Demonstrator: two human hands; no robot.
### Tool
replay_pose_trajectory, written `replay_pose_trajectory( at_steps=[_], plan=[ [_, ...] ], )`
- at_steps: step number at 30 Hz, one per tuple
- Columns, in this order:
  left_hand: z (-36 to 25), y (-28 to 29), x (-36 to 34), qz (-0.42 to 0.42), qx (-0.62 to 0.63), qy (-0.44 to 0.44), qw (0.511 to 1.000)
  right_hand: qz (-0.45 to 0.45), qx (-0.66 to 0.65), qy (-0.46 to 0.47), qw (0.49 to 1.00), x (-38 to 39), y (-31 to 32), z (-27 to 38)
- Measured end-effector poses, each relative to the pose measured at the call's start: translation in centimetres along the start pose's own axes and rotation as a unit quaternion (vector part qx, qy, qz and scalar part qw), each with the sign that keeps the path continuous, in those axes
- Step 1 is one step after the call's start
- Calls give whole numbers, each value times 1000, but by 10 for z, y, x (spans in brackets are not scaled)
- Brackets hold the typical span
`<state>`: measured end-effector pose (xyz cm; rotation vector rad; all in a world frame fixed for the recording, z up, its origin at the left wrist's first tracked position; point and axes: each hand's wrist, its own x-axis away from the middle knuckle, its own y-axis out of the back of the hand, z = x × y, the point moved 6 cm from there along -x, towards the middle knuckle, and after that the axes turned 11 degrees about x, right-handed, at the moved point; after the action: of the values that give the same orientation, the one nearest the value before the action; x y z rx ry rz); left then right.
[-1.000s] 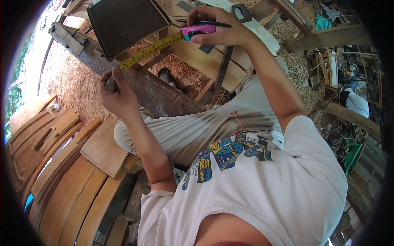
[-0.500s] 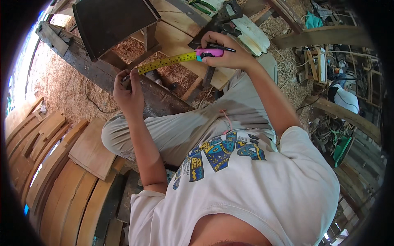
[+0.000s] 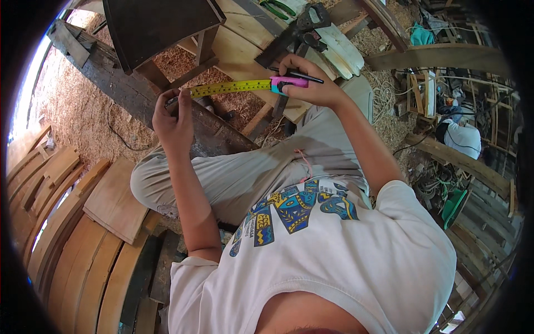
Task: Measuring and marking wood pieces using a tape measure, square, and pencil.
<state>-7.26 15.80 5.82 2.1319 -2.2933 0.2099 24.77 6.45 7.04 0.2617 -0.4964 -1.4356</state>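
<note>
A yellow tape blade stretches between my hands, bowed slightly upward above my lap. My left hand is closed on its free end, with fingertips pinched together. In my right hand sits the pink and teal tape measure case. That same hand also keeps a dark pen between its fingers, lying across the top of the case. Just beyond the left hand stands a dark wooden piece with a flat top and legs.
Past my right hand, a handsaw and green-handled pliers lie on boards. A worn beam runs beyond my left knee. Curved planks are stacked at the left. Wood shavings cover the floor; a cord lies on them.
The tape blade now lies more level and its markings face up more. My right hand has shifted slightly right and down with the case. The left hand still pinches the end.
</note>
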Motion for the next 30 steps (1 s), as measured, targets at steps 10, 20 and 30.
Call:
replay_pose_trajectory(
  at_steps=[10, 20, 30],
  plan=[
    [-3, 12, -4, -1, -47, 8, 999, 49, -56, -29, 997, 15, -15, -9],
    [0, 17, -8, 8, -19, 8, 1000, 20, -58, -76, 995, 16, -19, -2],
    [-2, 16, -9, 12, -15, 28, 999, 26, -50, -86, 995, 16, -20, 5]
  ],
)
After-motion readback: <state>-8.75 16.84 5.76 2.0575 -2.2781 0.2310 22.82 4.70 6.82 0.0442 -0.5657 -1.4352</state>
